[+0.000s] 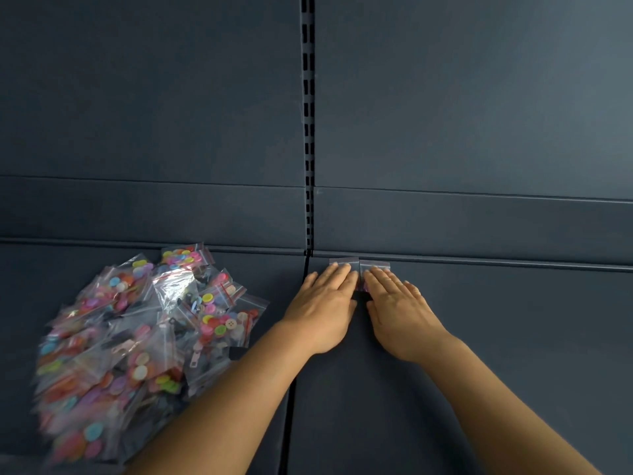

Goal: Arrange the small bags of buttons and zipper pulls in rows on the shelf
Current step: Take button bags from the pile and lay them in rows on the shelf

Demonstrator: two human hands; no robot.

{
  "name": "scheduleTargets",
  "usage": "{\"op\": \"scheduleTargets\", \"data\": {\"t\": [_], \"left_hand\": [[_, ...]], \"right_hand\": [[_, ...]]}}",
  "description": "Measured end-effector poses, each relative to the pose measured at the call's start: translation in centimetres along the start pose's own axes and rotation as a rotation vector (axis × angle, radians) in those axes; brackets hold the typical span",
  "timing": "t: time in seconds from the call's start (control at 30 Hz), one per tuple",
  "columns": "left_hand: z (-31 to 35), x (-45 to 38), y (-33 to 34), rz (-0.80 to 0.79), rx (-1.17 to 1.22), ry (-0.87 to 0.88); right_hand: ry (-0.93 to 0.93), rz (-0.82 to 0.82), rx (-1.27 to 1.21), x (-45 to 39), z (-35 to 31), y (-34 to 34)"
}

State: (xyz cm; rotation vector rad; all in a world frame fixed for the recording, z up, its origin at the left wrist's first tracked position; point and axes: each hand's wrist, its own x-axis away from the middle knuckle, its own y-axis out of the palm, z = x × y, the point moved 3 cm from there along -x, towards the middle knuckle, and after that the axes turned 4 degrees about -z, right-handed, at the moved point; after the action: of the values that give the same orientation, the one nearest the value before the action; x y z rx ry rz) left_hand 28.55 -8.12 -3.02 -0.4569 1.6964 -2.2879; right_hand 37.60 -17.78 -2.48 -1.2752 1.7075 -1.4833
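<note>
My left hand [322, 303] and right hand [397, 303] press flat — unclenched — on two bags [359, 264] at the shelf's [479, 337] back; I'd keep their edges flush — pile [137, 337] awaits.

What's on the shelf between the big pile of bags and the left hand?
Nothing but bare dark shelf lies between the pile of bags and the left hand in the head view.

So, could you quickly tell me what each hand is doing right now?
Left hand: open, flat on a small bag.
Right hand: open, flat on the neighbouring bag.
</note>
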Motion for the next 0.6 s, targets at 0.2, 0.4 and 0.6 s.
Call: {"op": "scheduleTargets", "data": {"t": [0.2,0.4,0.6], "left_hand": [[-0.1,2.9,-1.8,0.157,-0.015,-0.007],[-3.3,8.6,-4.4,0.303,-0.015,-0.071],[-8.2,14.7,-5.6,0.377,-0.004,-0.175]], "right_hand": [[-0.073,0.116,-0.039,1.1,-2.4,-1.2],[-0.195,0.176,-0.073,2.0,-8.1,-2.3],[-0.339,0.17,-0.105,1.8,-15.1,-1.3]]}}
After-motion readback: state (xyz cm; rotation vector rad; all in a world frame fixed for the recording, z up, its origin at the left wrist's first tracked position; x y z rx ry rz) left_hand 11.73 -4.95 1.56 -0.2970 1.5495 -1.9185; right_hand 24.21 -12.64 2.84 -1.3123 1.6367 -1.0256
